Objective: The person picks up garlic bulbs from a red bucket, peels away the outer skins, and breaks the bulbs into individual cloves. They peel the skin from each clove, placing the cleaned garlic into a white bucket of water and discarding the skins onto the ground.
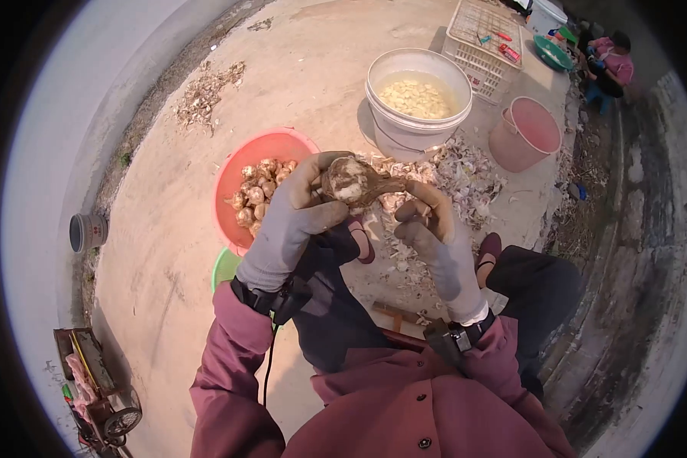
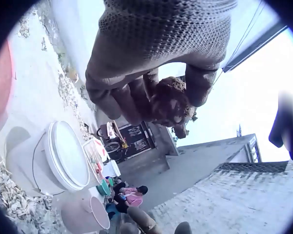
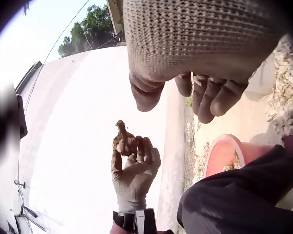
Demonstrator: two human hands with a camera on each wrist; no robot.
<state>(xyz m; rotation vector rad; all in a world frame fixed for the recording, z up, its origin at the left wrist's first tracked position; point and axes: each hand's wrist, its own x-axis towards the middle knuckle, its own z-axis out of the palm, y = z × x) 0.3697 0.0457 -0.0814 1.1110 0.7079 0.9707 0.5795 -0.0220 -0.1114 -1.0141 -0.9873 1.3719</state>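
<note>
A dirty, brown-skinned garlic bulb [image 1: 349,181] with a dry stem is gripped between the thumb and fingers of my gloved left hand [image 1: 294,217]. Its stem points toward my right hand [image 1: 439,244], also gloved. In the right wrist view the right fingers [image 3: 205,100] hang loosely bent with nothing between them, apart from the bulb. Below and left of the left hand, a pink basin [image 1: 221,206] contains several more unpeeled garlic bulbs [image 1: 259,191].
Ahead stands a white bucket [image 1: 408,133] with peeled cloves [image 1: 418,95] in water. A pink bucket [image 1: 523,137] is to its right, a white crate [image 1: 477,69] behind. Garlic skins [image 1: 473,183] litter the ground. Another person [image 1: 617,65] sits at the far right.
</note>
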